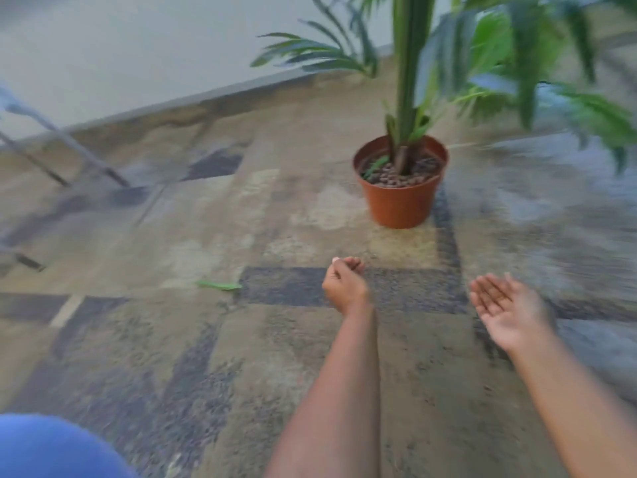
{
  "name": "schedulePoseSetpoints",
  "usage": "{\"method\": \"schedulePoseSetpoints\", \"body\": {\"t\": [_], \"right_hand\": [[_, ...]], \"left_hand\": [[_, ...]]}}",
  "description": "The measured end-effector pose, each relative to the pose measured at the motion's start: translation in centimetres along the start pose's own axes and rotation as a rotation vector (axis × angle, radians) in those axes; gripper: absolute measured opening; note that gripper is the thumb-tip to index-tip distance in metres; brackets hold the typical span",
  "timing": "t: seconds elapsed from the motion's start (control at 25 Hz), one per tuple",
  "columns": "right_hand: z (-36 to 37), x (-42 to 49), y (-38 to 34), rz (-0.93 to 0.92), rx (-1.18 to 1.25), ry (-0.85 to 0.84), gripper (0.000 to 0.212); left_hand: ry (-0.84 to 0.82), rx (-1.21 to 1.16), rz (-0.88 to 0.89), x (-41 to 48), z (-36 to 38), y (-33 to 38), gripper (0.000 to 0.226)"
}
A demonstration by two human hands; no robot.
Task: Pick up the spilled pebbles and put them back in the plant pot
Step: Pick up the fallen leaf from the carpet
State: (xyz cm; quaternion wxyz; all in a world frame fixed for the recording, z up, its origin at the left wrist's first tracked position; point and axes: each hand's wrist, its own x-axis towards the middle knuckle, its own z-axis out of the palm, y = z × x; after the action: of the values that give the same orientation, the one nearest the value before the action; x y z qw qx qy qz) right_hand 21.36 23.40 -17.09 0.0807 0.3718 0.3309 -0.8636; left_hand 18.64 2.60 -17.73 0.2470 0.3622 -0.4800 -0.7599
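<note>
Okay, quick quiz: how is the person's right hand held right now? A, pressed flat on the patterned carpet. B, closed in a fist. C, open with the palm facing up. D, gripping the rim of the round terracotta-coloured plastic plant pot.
C: the right hand is spread open, palm up and empty, apart from the terracotta-coloured plastic plant pot.

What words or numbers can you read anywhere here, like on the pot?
None. The orange plant pot is plain, with no label showing.
The carpet and wall carry no writing either. The picture is blurred, so tiny print could be missed.
</note>
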Motion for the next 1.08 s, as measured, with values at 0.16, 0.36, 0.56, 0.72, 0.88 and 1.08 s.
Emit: {"method": "schedulePoseSetpoints", "body": {"t": [0.16,0.36,0.56,0.72,0.88,1.08], "right_hand": [[5.1,0.8,4.5,0.057,-0.151,-0.085,0.022],[8.2,0.8,8.4,0.084,-0.321,-0.171,0.014],[8.2,0.7,7.9,0.066,-0.364,-0.156,0.016],[6.7,0.9,6.1,0.034,-0.322,-0.130,0.015],[4.5,0.9,4.3,0.003,-0.237,-0.077,0.013],[1.5,0.8,2.7,-0.042,-0.181,-0.006,0.010]], "left_hand": [[0.266,0.777,0.244,8.9,-7.8,4.7,0.038],[0.148,1.669,0.036,14.0,-15.9,6.1,0.048],[-0.011,1.769,0.016,14.4,-16.9,5.5,0.063],[-0.034,1.832,0.104,16.6,-15.6,5.6,0.073],[0.020,1.880,0.166,18.3,-14.5,5.0,0.075],[0.003,1.574,0.429,13.4,-8.7,4.0,0.050]]}}
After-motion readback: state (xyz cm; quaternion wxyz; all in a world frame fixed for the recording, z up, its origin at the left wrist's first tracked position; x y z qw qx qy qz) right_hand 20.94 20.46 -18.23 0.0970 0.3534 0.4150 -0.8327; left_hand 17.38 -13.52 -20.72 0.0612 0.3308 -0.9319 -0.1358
